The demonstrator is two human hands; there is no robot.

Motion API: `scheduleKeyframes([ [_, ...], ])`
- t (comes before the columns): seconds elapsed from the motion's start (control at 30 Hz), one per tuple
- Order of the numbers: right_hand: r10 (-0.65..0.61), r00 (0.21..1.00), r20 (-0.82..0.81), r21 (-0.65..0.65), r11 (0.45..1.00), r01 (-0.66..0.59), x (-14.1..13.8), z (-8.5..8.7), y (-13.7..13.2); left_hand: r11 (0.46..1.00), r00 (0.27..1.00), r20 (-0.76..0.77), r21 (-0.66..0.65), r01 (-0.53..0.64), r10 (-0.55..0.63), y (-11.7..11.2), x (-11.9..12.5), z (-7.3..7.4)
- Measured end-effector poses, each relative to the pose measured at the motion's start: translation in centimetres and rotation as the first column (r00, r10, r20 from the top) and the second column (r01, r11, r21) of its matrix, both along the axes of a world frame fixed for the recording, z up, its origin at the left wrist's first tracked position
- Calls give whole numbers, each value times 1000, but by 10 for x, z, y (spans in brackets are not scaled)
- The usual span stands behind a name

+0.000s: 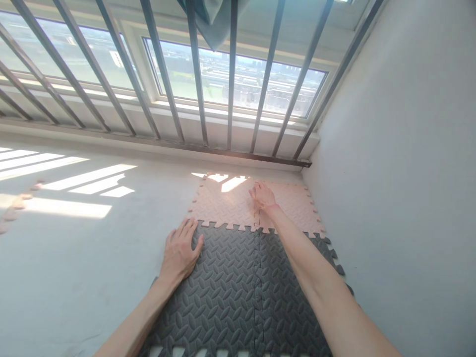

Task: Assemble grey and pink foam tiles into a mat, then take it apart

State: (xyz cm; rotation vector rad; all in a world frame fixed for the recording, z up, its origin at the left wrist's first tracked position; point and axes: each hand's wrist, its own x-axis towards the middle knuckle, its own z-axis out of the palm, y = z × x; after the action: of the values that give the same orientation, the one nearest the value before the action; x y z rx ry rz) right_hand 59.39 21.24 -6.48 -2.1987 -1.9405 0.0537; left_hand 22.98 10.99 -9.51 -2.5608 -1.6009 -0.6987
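Observation:
My left hand (182, 250) rests with its fingers stretched and thumb apart on the left edge of a dark grey foam mat tile (219, 292). A second dark grey foam tile (278, 287) joins it along a jigsaw seam, partly covered by my right forearm. Beyond them lie two pale pink foam tiles, a left one (223, 206) and a right one (293, 203). Over the seam between the pink tiles, my right hand (263, 196) lies palm down, fingers extended and slightly bent. The pink and grey tiles meet along their toothed edges.
A white wall (401, 188) rises on the right. Metal railing bars (230, 74) stand before the window (253, 84) at the back. On the pale floor (92, 267), sunlight falls in stripes, and another pink toothed edge (17, 206) shows at far left.

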Motion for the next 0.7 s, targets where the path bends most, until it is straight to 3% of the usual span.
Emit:
scheduleKeyframes([
  [0.2,20,1000,-4,-64,998,-21,7,-9,25,1000,1000,4,-2,7,-7,1,0,-1],
  [0.5,-71,997,3,-101,992,71,-8,-21,28,999,1000,3,-51,-5,5,0,1,1],
  [0.6,-80,997,6,-109,991,80,-25,-19,18,998,1000,-13,-56,-20,19,-1,2,2],
  [0.7,55,998,-13,-1,998,-55,-68,-19,-6,998,1000,-22,-59,-24,23,-1,2,2],
])
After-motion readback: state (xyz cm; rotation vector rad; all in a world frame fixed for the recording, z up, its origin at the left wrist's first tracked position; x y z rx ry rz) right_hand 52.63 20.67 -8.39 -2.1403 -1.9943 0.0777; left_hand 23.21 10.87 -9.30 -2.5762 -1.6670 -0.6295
